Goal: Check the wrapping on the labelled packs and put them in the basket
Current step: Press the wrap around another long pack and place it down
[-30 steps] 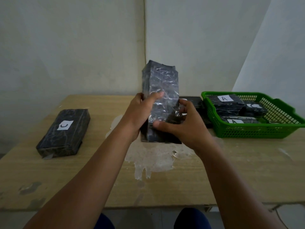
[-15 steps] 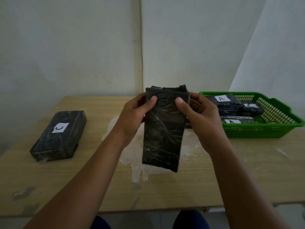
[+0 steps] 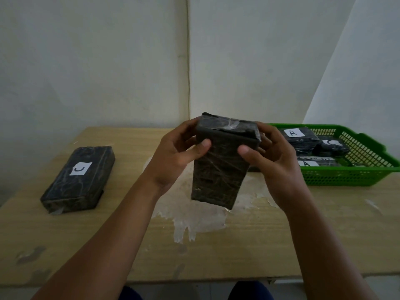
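Dim, flat light — perhaps from the right; soft shadows, faint wrap glare, wide-angle edge bending.

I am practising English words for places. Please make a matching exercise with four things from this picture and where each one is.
Things:
1. held pack
2. pack labelled C
3. pack labelled A
4. green basket

Places:
a. inside the basket
b. flat on the table, left side
c. on the table, right side
d. in both hands, above the table

Pairs: 1-d, 2-b, 3-a, 4-c
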### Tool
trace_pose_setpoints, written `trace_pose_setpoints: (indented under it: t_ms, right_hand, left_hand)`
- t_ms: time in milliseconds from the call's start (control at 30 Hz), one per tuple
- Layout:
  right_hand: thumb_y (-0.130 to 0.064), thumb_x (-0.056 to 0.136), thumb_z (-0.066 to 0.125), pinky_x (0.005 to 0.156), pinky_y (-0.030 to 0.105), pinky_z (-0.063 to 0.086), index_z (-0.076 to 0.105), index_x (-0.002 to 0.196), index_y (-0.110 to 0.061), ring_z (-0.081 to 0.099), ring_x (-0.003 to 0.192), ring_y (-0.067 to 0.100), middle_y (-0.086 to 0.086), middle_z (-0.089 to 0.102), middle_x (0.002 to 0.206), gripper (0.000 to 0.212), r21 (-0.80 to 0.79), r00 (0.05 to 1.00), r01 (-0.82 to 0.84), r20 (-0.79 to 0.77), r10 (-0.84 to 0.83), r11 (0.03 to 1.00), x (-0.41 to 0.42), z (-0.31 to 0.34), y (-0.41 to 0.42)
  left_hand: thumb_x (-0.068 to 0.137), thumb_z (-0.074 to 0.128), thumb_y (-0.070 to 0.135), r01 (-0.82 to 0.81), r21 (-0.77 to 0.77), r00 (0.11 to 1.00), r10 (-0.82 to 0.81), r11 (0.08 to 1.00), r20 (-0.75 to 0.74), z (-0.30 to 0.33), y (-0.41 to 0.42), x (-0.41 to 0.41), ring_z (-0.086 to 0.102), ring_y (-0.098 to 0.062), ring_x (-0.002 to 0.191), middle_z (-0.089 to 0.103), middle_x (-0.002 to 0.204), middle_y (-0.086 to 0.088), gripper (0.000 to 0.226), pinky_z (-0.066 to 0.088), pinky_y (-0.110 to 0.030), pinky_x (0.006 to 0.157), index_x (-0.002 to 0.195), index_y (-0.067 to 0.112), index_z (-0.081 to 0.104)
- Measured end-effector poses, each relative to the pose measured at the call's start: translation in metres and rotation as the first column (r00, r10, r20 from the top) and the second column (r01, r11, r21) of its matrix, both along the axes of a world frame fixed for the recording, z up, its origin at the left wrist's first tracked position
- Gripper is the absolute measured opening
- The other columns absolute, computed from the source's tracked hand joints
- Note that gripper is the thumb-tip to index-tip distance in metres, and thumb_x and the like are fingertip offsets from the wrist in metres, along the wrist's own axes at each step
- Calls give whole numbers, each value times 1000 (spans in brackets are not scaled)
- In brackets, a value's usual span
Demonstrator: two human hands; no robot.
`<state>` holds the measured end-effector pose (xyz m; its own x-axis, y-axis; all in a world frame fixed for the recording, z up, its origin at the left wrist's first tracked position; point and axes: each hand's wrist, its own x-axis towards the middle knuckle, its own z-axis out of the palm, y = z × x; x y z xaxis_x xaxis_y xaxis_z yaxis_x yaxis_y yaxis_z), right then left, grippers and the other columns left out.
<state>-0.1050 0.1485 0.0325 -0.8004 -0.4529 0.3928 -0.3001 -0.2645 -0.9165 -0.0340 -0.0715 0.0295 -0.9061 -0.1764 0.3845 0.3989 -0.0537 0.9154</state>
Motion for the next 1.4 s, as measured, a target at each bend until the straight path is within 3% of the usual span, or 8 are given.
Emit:
trace_pose_setpoints:
  t_ms: [200, 333, 467, 600, 667, 900, 1067, 1400]
  right_hand:
    - [-26, 81, 80, 98, 37, 58, 50, 148, -14, 64, 130, 30, 7, 71, 133, 75, -21, 978, -182, 95, 183, 983, -13, -16, 14]
    - [-43, 74, 93, 106, 43, 56, 57, 146, -27, 62, 133, 31, 11, 67, 140, 81, -39, 972, -202, 114, 205, 979, -15, -22, 14]
    - [-25, 88, 75, 98, 41, 59, 54, 145, -14, 66, 128, 29, 8, 72, 132, 62, -13, 980, -160, 121, 160, 987, -12, -27, 5]
    - [-30, 76, 86, 96, 38, 60, 59, 133, -33, 72, 118, 19, -4, 77, 122, 63, 387, 963, -246, 206, 177, 889, -3, -43, -2]
    - [-40, 68, 89, 99, 43, 60, 63, 129, -34, 75, 113, 17, -3, 78, 120, 66, 466, 963, -233, 232, 136, 853, -1, -52, -5]
    - [-34, 72, 84, 86, 47, 64, 67, 128, -7, 78, 104, 30, 12, 79, 117, 64, 173, 883, -83, 469, -8, 981, -2, -47, -18]
    - [-23, 80, 77, 69, 38, 64, 67, 126, 1, 77, 94, 30, 23, 74, 122, 53, 182, 809, -210, 584, 66, 961, -3, -24, -13]
    - [-10, 92, 70, 57, 34, 62, 65, 125, 6, 78, 82, 28, 21, 75, 112, 36, 214, 797, -174, 603, 10, 961, -3, -4, -17]
  left_hand:
    - [81, 85, 27, -145, -243, 985, 116, 959, -130, -1, 14, 8, 68, -27, 120, 71, 126, -7, 60, 61, -45, 92, 133, 14, 59]
    - [82, 89, 18, -190, -296, 976, 148, 936, -159, 1, 17, 10, 70, -23, 116, 72, 121, -5, 56, 60, -33, 86, 130, 17, 61]
    - [82, 88, 29, -208, -223, 976, 186, 953, -116, 5, 15, 6, 72, -24, 111, 73, 124, -1, 56, 63, -42, 87, 132, 18, 64]
    - [83, 77, 44, -277, 125, 955, 259, 953, 148, 8, 16, -2, 77, -20, 105, 78, 116, -1, 51, 63, -47, 93, 124, 15, 70]
    - [81, 74, 50, -316, 160, 927, 269, 935, 260, 5, 12, -7, 77, -16, 105, 80, 112, 0, 54, 61, -45, 99, 123, 17, 72]
    - [78, 83, 38, 64, -35, 828, -34, 997, 560, -15, 6, 5, 79, -21, 100, 80, 115, -3, 55, 63, -36, 75, 129, 22, 69]
    - [96, 72, 32, 45, 64, 788, -74, 997, 611, -9, 5, 5, 76, -14, 77, 77, 86, -5, 27, 62, -26, 60, 103, 6, 77]
    - [88, 75, 30, 35, 226, 773, -170, 973, 611, 1, 10, 9, 76, -17, 72, 77, 85, -7, 20, 64, -25, 57, 93, 11, 76]
